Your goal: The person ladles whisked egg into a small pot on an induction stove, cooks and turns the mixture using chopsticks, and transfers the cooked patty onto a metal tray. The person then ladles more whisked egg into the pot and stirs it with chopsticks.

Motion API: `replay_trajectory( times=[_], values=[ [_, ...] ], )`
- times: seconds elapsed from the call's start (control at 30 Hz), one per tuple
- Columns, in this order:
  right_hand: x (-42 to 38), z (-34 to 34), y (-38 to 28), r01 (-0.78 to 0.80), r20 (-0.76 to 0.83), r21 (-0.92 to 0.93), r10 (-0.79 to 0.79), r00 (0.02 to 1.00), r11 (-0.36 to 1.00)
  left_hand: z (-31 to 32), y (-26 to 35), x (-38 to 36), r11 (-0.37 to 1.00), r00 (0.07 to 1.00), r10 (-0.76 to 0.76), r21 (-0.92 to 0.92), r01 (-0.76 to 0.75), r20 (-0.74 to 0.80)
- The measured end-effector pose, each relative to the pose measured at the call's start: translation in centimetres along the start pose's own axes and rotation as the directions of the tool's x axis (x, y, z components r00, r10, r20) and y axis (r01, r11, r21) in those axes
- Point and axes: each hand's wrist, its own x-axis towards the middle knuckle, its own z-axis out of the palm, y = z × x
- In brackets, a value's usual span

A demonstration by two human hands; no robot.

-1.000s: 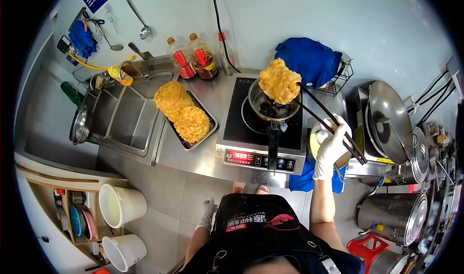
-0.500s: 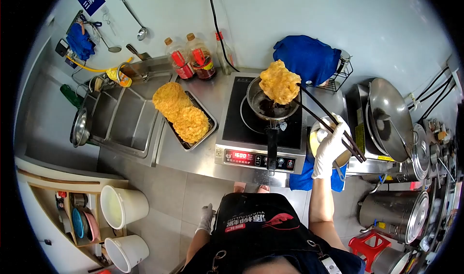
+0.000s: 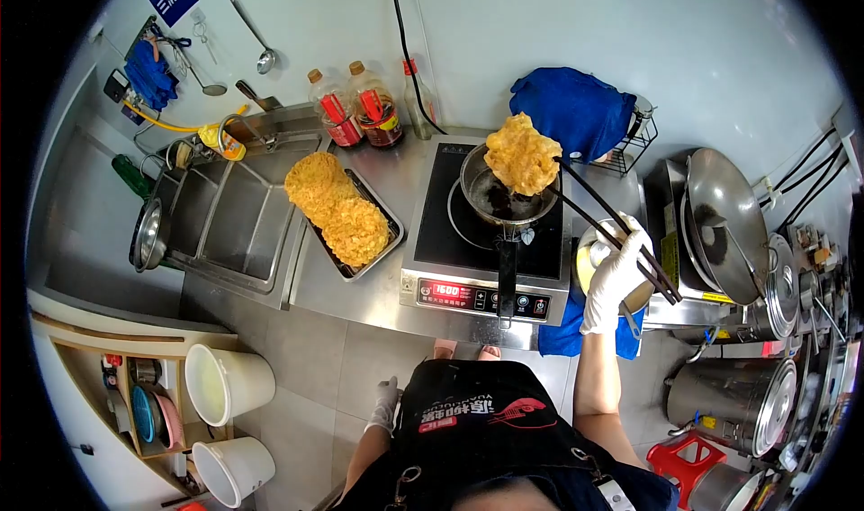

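In my gloved right hand is a pair of long dark chopsticks, with my fingers closed round them. Their far tips grip a golden fried piece of battered food, raised over a small saucepan. Dark liquid shows in the bottom of the pan. The saucepan stands on a black induction cooker whose red display reads 1600. My gloved left hand hangs low beside my apron, apart from everything, its fingers loosely spread. More fried pieces lie on a metal tray left of the cooker.
A steel sink is at the left. Sauce bottles line the wall behind the tray. Right of the cooker are a bowl, partly behind my right hand, a blue cloth over a rack, and a large wok.
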Motion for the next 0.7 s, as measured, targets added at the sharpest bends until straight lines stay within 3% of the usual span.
replay_trajectory(
  times=[0.1,0.2,0.5,0.7],
  values=[
    [0.1,0.0,0.1,-0.004,-0.01,0.003,0.005,1.0,1.0,-0.4,0.1,-0.4,0.996,1.0,-0.005,0.089,0.005,-0.002],
    [0.2,-0.2,0.3,-0.034,-0.016,0.014,0.035,0.999,0.999,-0.4,0.0,-0.7,0.998,1.0,-0.015,0.057,0.016,-0.02],
    [1.2,-1.4,2.3,-0.256,-0.102,0.188,0.278,0.955,0.948,0.2,0.4,-0.2,1.0,1.0,0.008,0.012,-0.008,-0.013],
    [1.1,-1.6,2.5,-0.255,-0.094,0.217,0.28,0.955,0.942,0.3,-0.1,0.2,0.999,0.999,0.019,0.027,-0.018,-0.027]
  ],
)
